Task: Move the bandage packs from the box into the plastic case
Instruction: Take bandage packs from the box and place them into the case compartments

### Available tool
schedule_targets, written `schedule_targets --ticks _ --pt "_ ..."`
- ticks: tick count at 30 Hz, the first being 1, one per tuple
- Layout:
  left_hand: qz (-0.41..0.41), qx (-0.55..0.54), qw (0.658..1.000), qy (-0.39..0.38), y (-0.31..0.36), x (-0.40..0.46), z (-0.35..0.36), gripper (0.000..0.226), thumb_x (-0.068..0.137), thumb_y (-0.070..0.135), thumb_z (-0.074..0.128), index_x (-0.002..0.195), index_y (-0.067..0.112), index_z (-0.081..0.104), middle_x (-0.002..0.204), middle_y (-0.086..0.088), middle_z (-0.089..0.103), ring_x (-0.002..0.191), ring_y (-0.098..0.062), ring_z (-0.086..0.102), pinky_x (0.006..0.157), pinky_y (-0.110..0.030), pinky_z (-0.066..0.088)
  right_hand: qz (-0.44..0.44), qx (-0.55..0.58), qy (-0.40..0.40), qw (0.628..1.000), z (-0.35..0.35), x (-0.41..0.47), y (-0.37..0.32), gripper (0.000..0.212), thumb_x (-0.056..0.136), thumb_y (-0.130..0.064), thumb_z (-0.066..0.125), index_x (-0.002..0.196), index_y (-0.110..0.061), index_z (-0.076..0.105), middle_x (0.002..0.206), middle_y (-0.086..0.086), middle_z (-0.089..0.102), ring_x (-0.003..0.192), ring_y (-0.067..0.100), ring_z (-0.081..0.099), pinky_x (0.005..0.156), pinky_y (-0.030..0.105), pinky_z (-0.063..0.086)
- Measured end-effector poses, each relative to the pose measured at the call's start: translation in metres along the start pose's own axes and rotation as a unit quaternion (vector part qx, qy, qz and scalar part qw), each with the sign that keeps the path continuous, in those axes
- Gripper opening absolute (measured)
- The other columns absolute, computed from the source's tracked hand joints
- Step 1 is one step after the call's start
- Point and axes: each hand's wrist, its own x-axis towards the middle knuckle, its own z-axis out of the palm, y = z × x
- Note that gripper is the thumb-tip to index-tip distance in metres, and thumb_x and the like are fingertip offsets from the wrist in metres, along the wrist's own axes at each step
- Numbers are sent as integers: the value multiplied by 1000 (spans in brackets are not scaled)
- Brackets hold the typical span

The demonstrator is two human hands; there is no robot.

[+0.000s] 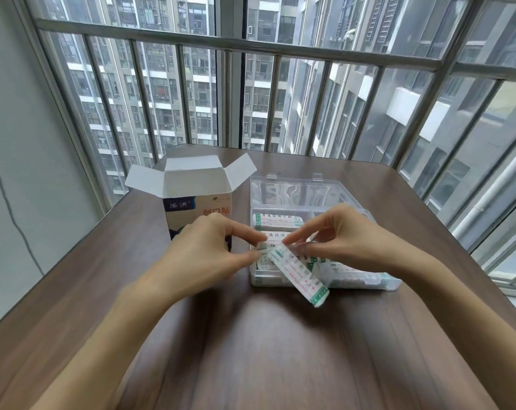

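A white cardboard box [191, 196] with blue print stands open, flaps up, at the table's back left. To its right lies the clear plastic case [298, 190], lid raised, with several white-and-green bandage packs [277, 221] lying inside. My left hand [209, 255] and my right hand [348, 235] meet over the case's front left corner. Both pinch a bundle of bandage packs [298, 270] that tilts down over the case's front rim toward me. The left hand hides the box's lower front.
The brown wooden table [251, 350] stretches toward me below the hands. A window with metal railing bars [251, 42] runs behind the table and along its right side. A grey wall with a dark cable [11, 208] is on the left.
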Motion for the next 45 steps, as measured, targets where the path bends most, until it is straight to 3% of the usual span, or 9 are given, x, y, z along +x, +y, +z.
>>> schedule_targets --ticks 6,11,17,21,25,28,33,39,45 --pt "57 -1 991 120 4 -1 -1 10 85 36 67 93 41 71 51 38 51 50 15 48 55 -13 32 -3 -17 34 999 3 2 0 15 79 -14 75 92 -22 76 81 -1 73 70 4 67 63 13 52" --pt "83 125 987 54 -2 2 3 15 82 54 63 93 48 70 96 33 64 65 18 48 63 -24 35 -19 -29 35 999 9 1 1 9 75 -13 76 82 -17 77 72 -1 74 66 6 69 66 20 55" --pt "117 113 986 35 3 1 9 44 82 72 38 103 48 68 103 32 63 89 6 60 75 -31 50 -31 -48 57 997 13 -2 3 12 87 -28 64 90 -22 74 73 2 73 72 17 69 72 37 55" --pt "124 132 983 33 1 2 20 50 67 82 45 93 46 69 101 31 57 87 3 58 75 -31 48 5 -39 49 998 10 -2 0 21 93 -30 53 93 -22 72 81 2 74 82 15 69 83 41 53" --pt "106 -34 992 64 1 5 26 31 67 63 68 70 33 73 86 20 62 71 7 55 65 -17 38 24 -42 28 998 7 -4 -6 28 97 -30 45 97 -20 72 87 2 73 81 5 67 79 25 52" --pt "29 -127 984 124 -1 8 26 21 68 52 76 67 31 75 78 16 65 68 6 55 64 -13 35 32 -54 8 998 5 -6 -4 42 96 -43 41 101 -16 73 93 15 72 90 25 66 83 40 51" --pt "-38 72 980 182 -1 1 25 25 68 56 72 59 34 65 75 20 61 74 -6 58 62 -26 39 -14 -59 -14 998 6 -14 -3 17 85 -28 68 99 -21 76 94 -11 74 83 -1 65 73 13 48" --pt "49 141 980 128 1 -1 19 28 71 61 66 93 44 65 93 26 59 78 1 56 68 -27 44 -44 -88 19 995 8 -11 0 17 79 -18 75 94 -24 76 85 -12 74 77 -3 64 63 8 42" --pt "138 242 960 -15 1 -2 11 53 74 81 39 108 49 65 111 29 58 94 1 61 70 -26 46 -33 -238 8 971 4 -7 -15 13 78 -30 71 88 -36 76 75 -21 69 72 -5 60 73 25 52"
